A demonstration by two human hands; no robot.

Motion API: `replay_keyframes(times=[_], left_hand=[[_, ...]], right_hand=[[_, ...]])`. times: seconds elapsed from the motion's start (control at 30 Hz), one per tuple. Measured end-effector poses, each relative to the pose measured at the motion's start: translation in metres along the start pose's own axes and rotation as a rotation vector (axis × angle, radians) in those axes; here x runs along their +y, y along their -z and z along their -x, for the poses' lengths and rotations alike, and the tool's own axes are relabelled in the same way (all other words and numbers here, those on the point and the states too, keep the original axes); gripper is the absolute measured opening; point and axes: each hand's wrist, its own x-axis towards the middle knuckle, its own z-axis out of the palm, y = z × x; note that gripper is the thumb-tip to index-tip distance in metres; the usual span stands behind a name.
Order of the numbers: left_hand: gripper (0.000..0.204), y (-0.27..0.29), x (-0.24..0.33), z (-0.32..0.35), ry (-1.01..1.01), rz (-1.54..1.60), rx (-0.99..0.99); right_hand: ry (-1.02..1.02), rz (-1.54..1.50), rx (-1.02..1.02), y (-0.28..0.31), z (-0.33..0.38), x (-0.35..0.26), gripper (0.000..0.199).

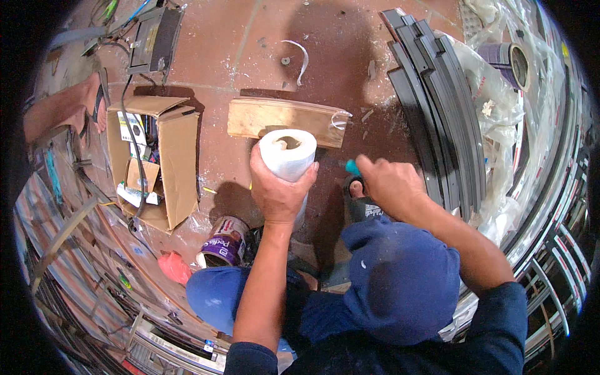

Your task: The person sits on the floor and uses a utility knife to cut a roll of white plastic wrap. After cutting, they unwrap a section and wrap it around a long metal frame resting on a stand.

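Hands (275, 199) (392, 187) apart, roll (291, 164) near board (284, 117) edge

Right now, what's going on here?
A person grips what looks like a roll of plastic film in the left hand, its hollow end facing up toward the camera. The right hand is closed around a small teal object, apart from the roll; most of it is hidden, so I can't tell what it is. On the tiled floor, a wooden plank lies ahead, an open cardboard box left, dark profiles right.
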Motion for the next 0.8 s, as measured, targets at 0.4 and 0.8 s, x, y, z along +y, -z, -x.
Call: replay_keyframes(times=[0.4, 0.8], left_hand=[[0.111, 0.002, 0.005, -0.002, 0.028, -0.008, 0.000], [0.113, 0.001, -0.005, -0.003, 0.006, 0.017, 0.008]], right_hand=[[0.113, -0.064, 0.071, 0.030, -0.015, -0.014, 0.053], [0.152, -0.014, 0.151, 0.028, -0.025, -0.016, 0.019]])
